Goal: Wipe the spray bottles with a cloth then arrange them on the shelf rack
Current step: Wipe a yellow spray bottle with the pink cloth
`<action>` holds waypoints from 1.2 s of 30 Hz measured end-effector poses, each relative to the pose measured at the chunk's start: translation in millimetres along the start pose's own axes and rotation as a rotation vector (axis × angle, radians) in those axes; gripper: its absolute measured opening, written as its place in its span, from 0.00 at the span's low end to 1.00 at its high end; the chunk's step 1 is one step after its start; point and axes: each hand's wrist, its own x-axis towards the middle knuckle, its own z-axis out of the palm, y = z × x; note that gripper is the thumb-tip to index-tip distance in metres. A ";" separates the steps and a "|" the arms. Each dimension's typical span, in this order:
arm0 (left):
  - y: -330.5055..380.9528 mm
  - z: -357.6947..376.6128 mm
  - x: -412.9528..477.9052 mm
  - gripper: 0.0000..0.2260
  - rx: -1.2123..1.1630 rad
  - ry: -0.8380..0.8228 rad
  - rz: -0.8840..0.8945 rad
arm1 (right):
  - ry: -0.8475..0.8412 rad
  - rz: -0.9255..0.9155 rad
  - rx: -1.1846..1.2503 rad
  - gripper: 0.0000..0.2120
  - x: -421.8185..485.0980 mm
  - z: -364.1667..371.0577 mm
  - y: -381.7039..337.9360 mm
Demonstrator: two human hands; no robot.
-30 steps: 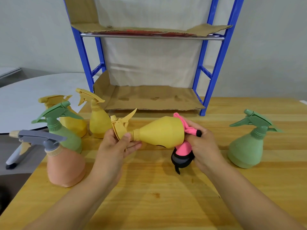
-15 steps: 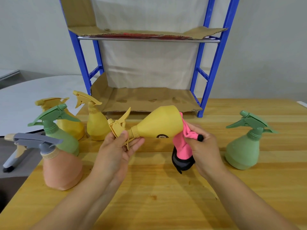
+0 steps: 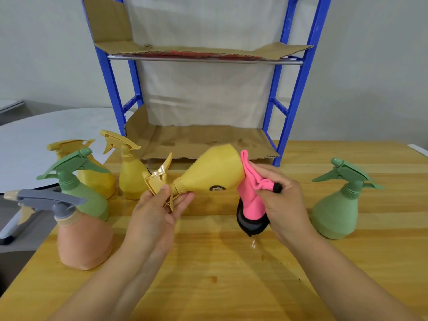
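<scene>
A yellow spray bottle (image 3: 214, 171) lies on its side in the air above the wooden table (image 3: 231, 274), base tilted up to the right. My left hand (image 3: 159, 212) grips its neck and trigger head. My right hand (image 3: 281, 200) holds a pink and black cloth (image 3: 251, 200) against the bottle's base. The blue shelf rack (image 3: 298, 93) stands behind, its shelves lined with cardboard (image 3: 196, 140) and holding no bottles.
At the left stand a peach bottle with a grey head (image 3: 81, 237), a green bottle (image 3: 83, 193) and two yellow bottles (image 3: 130, 177) (image 3: 97, 179). Another green bottle (image 3: 337, 209) stands at the right. A round grey table (image 3: 34, 140) lies beyond the left edge.
The bottle's base has swung upward and away. The cloth has slid from the bottle's side and underside onto its base.
</scene>
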 end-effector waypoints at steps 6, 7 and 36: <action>12.5 4.9 -5.0 0.06 0.042 -0.100 -0.126 | -0.006 0.052 -0.109 0.25 4.9 -4.3 11.3; 12.5 5.8 -7.1 0.06 0.082 -0.131 -0.129 | -0.007 0.051 -0.135 0.25 7.2 -3.7 12.3; 117.7 5.5 51.9 0.05 2.496 -0.095 0.628 | 0.007 0.145 -0.111 0.27 0.8 6.9 24.0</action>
